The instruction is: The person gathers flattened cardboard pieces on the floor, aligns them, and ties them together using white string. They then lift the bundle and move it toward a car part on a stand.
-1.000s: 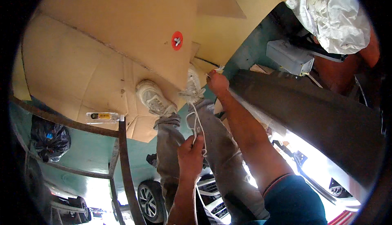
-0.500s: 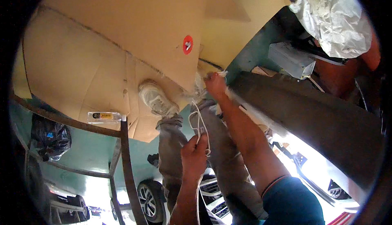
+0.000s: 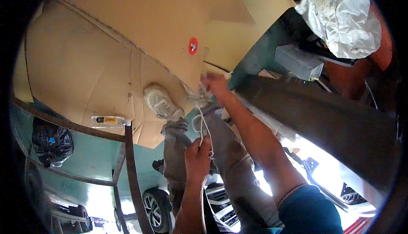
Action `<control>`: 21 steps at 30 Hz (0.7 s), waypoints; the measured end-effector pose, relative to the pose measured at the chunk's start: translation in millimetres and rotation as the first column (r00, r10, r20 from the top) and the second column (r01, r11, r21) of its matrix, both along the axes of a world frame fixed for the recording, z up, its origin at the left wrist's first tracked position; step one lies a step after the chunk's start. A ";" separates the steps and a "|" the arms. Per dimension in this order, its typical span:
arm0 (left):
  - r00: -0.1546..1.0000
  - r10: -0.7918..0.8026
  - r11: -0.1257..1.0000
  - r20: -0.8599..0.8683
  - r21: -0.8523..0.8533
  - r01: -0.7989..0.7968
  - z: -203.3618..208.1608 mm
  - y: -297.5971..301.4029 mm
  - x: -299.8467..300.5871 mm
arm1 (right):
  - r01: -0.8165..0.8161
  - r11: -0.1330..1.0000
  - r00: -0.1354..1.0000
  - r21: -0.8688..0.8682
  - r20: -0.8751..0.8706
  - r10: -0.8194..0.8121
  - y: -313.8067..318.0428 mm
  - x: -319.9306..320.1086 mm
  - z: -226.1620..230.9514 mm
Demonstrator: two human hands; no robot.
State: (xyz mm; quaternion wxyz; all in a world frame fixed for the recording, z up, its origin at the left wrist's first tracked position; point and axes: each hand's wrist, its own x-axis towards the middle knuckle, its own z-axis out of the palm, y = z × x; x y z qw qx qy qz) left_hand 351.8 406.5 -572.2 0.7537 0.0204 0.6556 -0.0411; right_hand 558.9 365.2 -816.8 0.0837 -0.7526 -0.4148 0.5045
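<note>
My left hand [image 3: 198, 159] is closed around a white cord [image 3: 201, 117], which hangs in a loop above its thumb and leads up toward my feet. Farther up, my right hand [image 3: 216, 87] hovers by the lower corner of a large cardboard sheet [image 3: 127, 17]; motion smears its fingers, so whether they grip anything is unclear. A pale shoe [image 3: 162, 102] rests on the cardboard at the left, while the other shoe is partly hidden near my right hand. Some whitish strands [image 3: 228, 75] show just beyond that hand.
At left, a clear plastic bottle [image 3: 108, 122] lies by a metal frame [image 3: 132, 170], with a black bag [image 3: 52, 142] on the green floor. On the right are a long dark beam [image 3: 314, 119], a grey box [image 3: 297, 60] and a white sack [image 3: 344, 17]. A car wheel [image 3: 155, 210] shows below.
My right hand has shifted left across the cardboard corner toward the shoe. The left hand keeps the cord and has moved slightly up and left. The view has shifted a little.
</note>
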 end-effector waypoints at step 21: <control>0.988 0.084 0.958 -0.132 0.284 -0.044 65.9 -42.9 -69.0 | 0.246 0.946 0.968 -0.212 0.003 -0.251 18.3 -51.0 407.6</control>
